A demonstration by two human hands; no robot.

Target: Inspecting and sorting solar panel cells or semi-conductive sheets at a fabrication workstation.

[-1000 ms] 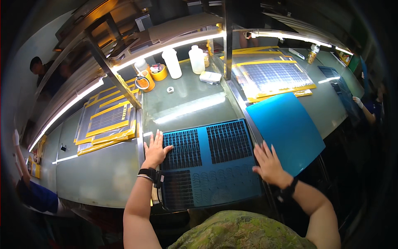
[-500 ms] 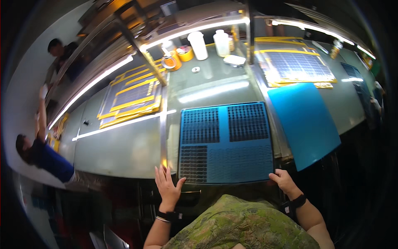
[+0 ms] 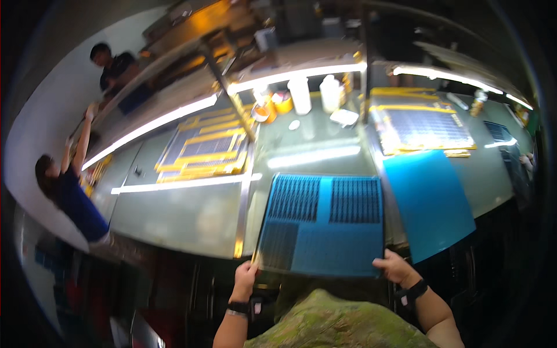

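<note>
A rectangular blue panel with dark blocks of fine printed pattern lies before me at the front edge of the lit worktable. My left hand has its fingers closed on the panel's near left corner. At the near right corner, my right hand pinches the edge between thumb and fingers. The panel's near edge reaches the table's front edge; whether it is lifted there I cannot tell. A plain blue sheet lies to the right of it, its near end hanging past the table edge.
Yellow-bordered patterned sheets are stacked at the left and right. Orange tape rolls, white bottles and a small white container stand at the back, below a tube light. A metal post rises behind. Two people are at the far left.
My left hand, spread open before, has closed on the panel's near left corner. The right hand keeps its grip. The panel has turned slightly, and my view has tilted up.
</note>
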